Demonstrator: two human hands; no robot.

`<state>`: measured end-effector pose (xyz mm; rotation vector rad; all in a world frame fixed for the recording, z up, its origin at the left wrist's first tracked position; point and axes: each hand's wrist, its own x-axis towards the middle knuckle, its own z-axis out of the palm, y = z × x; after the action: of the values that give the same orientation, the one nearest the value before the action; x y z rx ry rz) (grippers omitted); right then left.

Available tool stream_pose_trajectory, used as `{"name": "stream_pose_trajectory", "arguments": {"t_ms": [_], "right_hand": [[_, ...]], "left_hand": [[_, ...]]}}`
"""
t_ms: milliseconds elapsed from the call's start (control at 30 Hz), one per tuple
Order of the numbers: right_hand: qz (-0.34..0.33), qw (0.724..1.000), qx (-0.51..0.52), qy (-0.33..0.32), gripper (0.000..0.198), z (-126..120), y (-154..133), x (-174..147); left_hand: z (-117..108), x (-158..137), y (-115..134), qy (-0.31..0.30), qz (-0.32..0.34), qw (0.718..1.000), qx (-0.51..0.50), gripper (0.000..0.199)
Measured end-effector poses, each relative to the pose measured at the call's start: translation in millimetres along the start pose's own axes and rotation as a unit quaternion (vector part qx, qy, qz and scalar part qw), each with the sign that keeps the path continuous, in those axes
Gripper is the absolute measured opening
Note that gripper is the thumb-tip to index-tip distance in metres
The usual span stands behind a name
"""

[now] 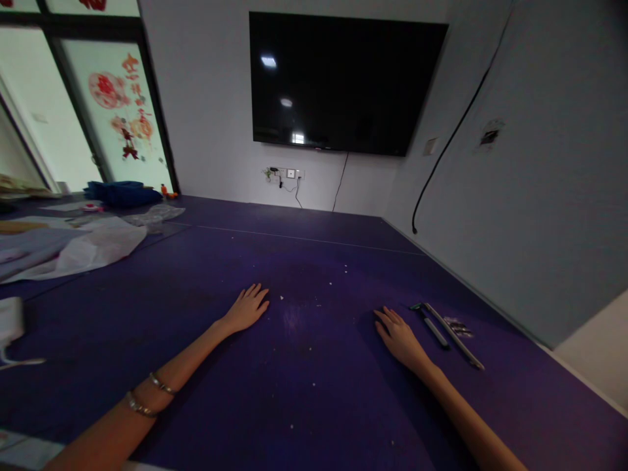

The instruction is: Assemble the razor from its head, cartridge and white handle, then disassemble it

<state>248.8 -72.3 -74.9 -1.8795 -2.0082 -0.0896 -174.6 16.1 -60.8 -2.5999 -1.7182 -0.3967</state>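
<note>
My left hand [246, 308] lies flat on the purple tabletop [294, 366], fingers outstretched and holding nothing. Two bracelets [150, 394] circle the left forearm. Across from it, my right hand [400, 337] rests palm down with its fingers slightly spread, also holding nothing. Just right of its fingertips lies a T-shaped tool with a greenish head and a grey handle [436, 333]. A long, slim, pale stick-like tool [455, 337] lies alongside; its exact kind cannot be made out. Beyond these sits a small dark, shiny patch or packet [460, 326].
White specks dot the table between the hands. On the left are plastic sheeting [105, 245], dark blue cloth [122, 193] and a white object with a cord [10, 322]. A television [346, 85] hangs on the wall; a black cable [451, 134] dangles at right.
</note>
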Motion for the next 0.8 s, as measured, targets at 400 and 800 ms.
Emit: {"name": "stream_pose_trajectory", "arguments": {"t_ms": [400,800], "right_hand": [[0.006,0.997,0.051,0.051,0.044,-18,10,5],[0.149,0.983,-0.077,0.071,0.036,-67,85,-20]], "left_hand": [[-1,1,1,-0.010,-0.001,1.000,0.006,0.056],[4,5,-4,0.006,0.005,1.000,0.006,0.056]]}}
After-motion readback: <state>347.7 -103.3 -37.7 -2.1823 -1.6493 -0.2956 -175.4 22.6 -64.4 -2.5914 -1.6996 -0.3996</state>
